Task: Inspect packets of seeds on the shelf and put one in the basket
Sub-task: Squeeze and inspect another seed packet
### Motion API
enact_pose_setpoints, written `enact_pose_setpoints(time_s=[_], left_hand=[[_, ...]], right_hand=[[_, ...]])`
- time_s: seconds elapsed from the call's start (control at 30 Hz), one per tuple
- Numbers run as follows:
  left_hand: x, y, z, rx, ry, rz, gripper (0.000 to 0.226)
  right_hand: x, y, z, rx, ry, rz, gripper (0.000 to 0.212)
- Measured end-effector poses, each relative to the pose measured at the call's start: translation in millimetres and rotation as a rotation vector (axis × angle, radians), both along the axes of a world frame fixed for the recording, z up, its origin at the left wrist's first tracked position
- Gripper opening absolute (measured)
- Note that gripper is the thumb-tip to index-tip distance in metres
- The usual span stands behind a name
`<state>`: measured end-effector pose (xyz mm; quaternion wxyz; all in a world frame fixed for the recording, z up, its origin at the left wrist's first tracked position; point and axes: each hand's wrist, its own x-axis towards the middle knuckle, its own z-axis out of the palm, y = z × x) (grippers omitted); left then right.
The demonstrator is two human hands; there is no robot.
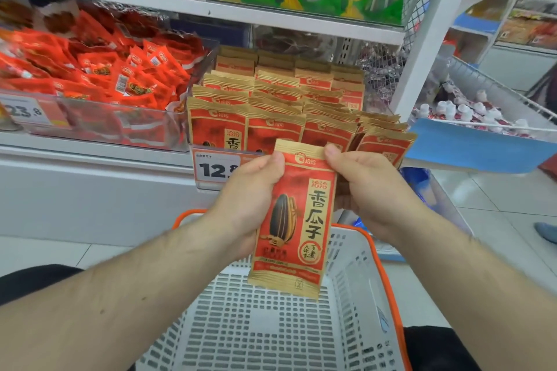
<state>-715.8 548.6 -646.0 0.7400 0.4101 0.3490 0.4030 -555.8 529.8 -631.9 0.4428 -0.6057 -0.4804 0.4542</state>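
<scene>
I held one seed packet (294,217) upright in both hands, above the white basket (355,295) with its orange rim. My left hand (250,202) gripped the packet's left edge, thumb on the front near the top. My right hand (364,190) pinched its upper right corner, thumb on the gold band. Behind it, rows of matching packets (271,99) stood on the shelf (90,156), a price tag (215,170) at its edge. A clear bin of red sachets (99,78) sat to the left.
</scene>
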Motion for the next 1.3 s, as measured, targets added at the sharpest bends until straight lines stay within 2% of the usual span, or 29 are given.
enact_pose_setpoints(time_s=[0.13,0.3,0.5,0.67,0.77,0.93,1.1,1.23,1.3], left_hand=[[-1,4,-3,0.015,0.052,0.051,0.034],[-1,6,-5,0.020,0.086,0.084,0.034],[-3,8,-4,-0.021,0.066,0.119,0.036],[-2,8,-6,-0.049,0.083,0.147,0.036],[-4,11,-6,-0.065,0.072,0.190,0.036],[-5,11,-6,-0.108,0.081,0.221,0.033],[-7,11,-3,-0.137,0.077,0.241,0.034],[-5,11,-5,-0.112,0.160,0.253,0.034],[-3,12,-10,-0.091,0.237,0.246,0.034]], right_hand=[[-2,-2,-6,-0.067,-0.084,0.055,0.050],[-3,-5,-7,-0.016,-0.160,0.067,0.048],[-1,-11,-3,-0.124,-0.089,0.205,0.039],[-2,-12,-10,-0.125,-0.088,0.202,0.036],[0,-15,-10,-0.213,-0.078,0.320,0.037],[-2,-17,-14,-0.189,-0.099,0.349,0.030],[1,-20,-8,-0.219,-0.085,0.442,0.037],[-1,-23,-3,-0.206,-0.191,0.460,0.025],[-5,-25,-2,-0.183,-0.342,0.425,0.021]])
